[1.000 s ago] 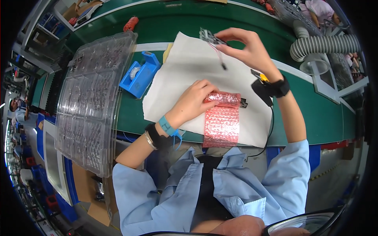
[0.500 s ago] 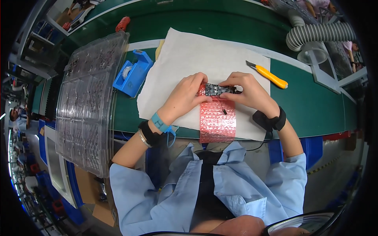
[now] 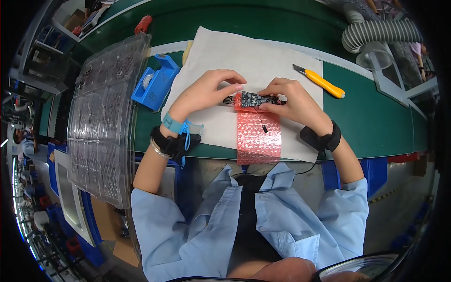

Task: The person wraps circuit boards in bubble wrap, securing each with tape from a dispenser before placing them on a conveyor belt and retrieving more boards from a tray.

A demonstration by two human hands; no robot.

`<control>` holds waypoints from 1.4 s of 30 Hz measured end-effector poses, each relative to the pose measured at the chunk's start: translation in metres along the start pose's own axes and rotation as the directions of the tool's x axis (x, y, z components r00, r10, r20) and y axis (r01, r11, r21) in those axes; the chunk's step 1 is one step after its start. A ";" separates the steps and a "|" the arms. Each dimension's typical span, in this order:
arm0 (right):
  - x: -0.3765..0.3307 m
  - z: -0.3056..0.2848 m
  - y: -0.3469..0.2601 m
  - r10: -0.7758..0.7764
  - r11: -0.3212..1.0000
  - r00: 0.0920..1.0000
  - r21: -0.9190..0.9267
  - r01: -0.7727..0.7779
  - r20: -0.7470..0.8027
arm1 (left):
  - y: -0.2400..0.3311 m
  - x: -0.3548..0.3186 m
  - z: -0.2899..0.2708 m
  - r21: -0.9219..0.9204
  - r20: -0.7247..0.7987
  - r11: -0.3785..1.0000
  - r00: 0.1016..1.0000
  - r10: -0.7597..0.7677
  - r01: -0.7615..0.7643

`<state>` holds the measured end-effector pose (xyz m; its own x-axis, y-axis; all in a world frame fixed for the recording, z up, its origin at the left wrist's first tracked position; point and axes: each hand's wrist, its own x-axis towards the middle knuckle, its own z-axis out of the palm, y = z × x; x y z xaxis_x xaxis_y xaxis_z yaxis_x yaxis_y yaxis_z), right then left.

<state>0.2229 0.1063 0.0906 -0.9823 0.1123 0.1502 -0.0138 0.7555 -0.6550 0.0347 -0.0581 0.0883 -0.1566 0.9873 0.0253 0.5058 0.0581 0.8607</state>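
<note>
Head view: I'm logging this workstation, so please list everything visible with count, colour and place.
circuit board: one, dark, at the top of the bubble wrap
bubble wrap: one, pink, on cloth's near edge
cloth: one, white, on bench
utility knife: one, yellow, cloth's right corner
tape dispenser: one, blue, left of cloth
plastic trays: clear, stacked, far left
hose: one, grey, top right
left hand: fingers on board
right hand: fingers on board
</note>
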 end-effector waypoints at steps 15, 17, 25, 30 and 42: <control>-0.004 -0.004 0.031 0.057 0.994 0.992 0.082 -0.067 0.117 | 0.000 0.011 0.018 0.129 0.168 0.988 0.981 -0.101 0.079; -0.006 -0.003 0.026 0.064 0.993 0.986 0.089 -0.078 0.155 | 0.002 0.008 0.019 0.185 0.218 0.982 0.972 -0.085 0.045; -0.022 0.010 0.001 -0.123 0.983 0.991 -0.146 0.114 -0.058 | 0.005 -0.011 0.045 0.433 0.014 0.880 0.977 0.211 -0.197; -0.020 0.017 0.003 -0.197 0.938 0.975 -0.308 0.157 -0.103 | 0.006 -0.005 0.056 0.570 -0.037 0.799 0.965 0.258 -0.191; -0.025 0.017 0.006 -0.268 0.899 0.957 -0.386 0.209 -0.107 | 0.005 -0.006 0.055 0.576 -0.038 0.788 0.956 0.292 -0.218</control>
<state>0.2443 0.0973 0.0705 -0.9165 -0.0260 0.3991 -0.1452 0.9515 -0.2713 0.0852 -0.0551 0.0648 -0.0343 0.9549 0.2949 0.9211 -0.0843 0.3801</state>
